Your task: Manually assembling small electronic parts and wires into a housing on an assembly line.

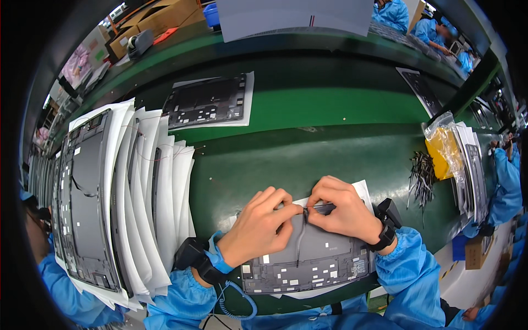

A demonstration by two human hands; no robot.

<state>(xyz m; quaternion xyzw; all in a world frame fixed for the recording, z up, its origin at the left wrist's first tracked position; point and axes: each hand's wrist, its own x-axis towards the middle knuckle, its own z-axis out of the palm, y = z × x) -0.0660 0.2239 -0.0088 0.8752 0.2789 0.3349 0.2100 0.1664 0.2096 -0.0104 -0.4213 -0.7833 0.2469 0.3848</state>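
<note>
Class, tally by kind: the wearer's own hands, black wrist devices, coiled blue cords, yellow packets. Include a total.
Wearer's hands: 2 (left hand, right hand)
Black wrist devices: 2
Coiled blue cord: 1
Yellow packet: 1
Total: 6

You wear blue sleeves (410, 275), black wrist units (199, 259) at seven and four o'clock, and apparently a coiled blue cord (251, 301) near six.

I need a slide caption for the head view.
Left hand and right hand close together at a dark cable, over a grey panel.
</note>
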